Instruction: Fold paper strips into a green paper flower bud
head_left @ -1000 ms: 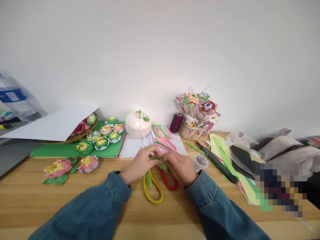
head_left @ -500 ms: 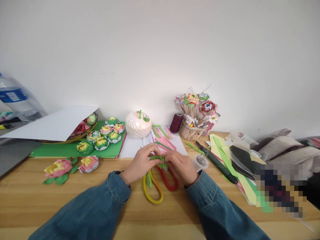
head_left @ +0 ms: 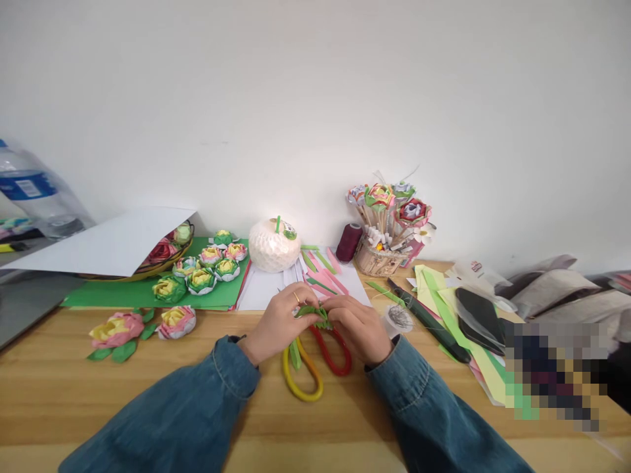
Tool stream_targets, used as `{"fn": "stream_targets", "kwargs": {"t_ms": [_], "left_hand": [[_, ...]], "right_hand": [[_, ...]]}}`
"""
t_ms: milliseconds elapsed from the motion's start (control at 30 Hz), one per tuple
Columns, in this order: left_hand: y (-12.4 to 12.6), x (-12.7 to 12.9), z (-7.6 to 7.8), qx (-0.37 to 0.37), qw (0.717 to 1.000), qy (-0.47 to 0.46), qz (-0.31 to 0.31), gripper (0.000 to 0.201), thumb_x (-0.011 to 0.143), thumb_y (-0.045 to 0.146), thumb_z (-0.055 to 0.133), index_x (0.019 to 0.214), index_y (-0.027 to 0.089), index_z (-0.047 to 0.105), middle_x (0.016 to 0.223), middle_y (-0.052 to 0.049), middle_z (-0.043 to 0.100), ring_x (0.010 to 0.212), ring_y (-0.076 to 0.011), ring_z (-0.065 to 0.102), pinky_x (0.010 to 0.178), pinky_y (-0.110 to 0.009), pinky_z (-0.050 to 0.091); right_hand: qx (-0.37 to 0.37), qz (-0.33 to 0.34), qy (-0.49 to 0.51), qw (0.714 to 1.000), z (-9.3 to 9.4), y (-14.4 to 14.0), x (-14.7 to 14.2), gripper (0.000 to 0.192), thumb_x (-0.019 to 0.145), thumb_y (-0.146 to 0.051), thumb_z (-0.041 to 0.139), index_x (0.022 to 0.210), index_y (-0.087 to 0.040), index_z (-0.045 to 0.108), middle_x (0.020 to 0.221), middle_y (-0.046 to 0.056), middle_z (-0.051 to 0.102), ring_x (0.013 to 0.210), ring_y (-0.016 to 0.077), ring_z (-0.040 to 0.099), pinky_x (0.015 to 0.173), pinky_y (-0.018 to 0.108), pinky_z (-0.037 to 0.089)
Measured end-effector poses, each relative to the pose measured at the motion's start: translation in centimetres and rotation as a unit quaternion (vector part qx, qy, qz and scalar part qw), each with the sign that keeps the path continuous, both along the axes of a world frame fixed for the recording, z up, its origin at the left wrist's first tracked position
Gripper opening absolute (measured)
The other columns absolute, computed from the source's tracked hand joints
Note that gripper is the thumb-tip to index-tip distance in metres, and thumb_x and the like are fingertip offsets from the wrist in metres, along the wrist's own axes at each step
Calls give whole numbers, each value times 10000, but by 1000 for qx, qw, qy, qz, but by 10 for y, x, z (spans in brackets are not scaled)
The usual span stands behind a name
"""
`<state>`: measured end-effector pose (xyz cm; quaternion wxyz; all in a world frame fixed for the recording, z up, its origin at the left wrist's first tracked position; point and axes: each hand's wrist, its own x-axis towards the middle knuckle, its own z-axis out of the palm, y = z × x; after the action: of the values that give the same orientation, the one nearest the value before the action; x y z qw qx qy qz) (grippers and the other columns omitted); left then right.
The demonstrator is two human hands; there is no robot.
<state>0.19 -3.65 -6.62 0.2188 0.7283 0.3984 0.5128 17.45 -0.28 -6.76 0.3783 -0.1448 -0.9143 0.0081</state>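
While both hands pinch | green paper piece [head_left: 313,314] between left hand [head_left: 280,320], right hand [head_left: 359,328]

Far left, a water bottle [head_left: 30,197] stands behind a white sheet [head_left: 106,243]. Paper flowers [head_left: 207,266] sit on green paper [head_left: 133,295]. A maroon spool [head_left: 348,242] stands just beside a basket [head_left: 378,259] of stemmed flowers.
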Motion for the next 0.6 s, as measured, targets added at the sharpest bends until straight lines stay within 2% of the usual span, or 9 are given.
{"fn": "stream_targets", "kwargs": {"t_ms": [333,500,600], "left_hand": [[-3,-2,-1,63,998,28,10,66,735,135,566,723,180,519,758,-30,534,764,-149,521,702,-282,433],[-4,-2,1,45,999,24,-3,84,737,117,551,683,177,526,751,-25,514,747,-139,509,694,-275,428],[-2,-2,3,7,1000,-3,-20,88,721,130,579,655,167,534,723,-17,512,717,-130,503,672,-262,421]], "right_hand": [[-3,8,1,1000,0,0,3,111,848,-121,438,847,-197,518,899,76,627,936,175,566,756,316,508],[-21,16,14,1000,0,0,2,118,857,-137,415,828,-203,509,885,73,625,910,168,572,736,309,507],[-64,22,36,997,2,-1,-1,131,853,-120,409,794,-202,492,856,68,618,856,152,577,709,286,503]]}}
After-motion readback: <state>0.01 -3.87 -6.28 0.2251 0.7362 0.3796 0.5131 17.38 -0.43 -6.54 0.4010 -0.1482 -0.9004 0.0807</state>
